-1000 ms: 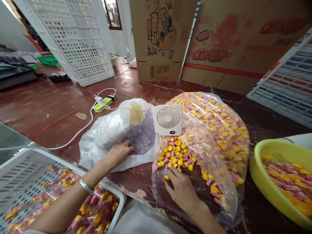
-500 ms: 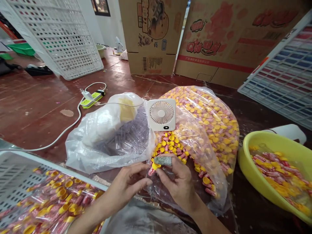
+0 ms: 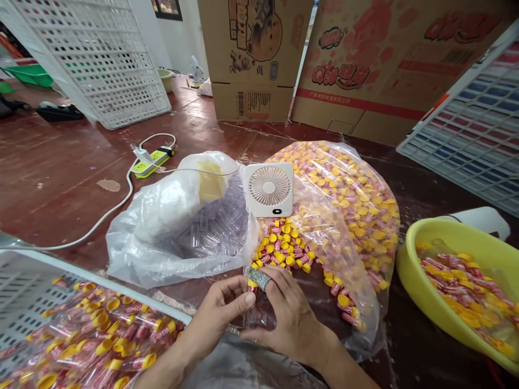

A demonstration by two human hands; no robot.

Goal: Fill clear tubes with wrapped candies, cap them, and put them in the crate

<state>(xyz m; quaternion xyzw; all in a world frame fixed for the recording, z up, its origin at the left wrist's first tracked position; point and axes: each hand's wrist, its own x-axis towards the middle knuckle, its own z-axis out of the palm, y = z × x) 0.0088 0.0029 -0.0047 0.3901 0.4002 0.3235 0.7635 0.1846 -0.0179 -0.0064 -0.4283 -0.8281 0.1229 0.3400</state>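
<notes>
Partly done, much left

Many capped tubes (image 3: 111,368) lie in the white basket (image 3: 130,291); clear tubes (image 3: 219,229) and loose pieces (image 3: 286,244) seem left. The left hand (image 3: 221,303) holds one tube (image 3: 250,314) narrowly, before these pieces; the half-curled right hand (image 3: 295,313) seems touching its yellow cap (image 3: 252,283), its grip I cannot tell.

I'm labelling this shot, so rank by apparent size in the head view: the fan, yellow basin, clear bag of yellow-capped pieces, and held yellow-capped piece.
Clear bag of yellow-capped pieces
Yellow basin, partly out of frame
Fan
Held yellow-capped piece, partly hidden
</notes>
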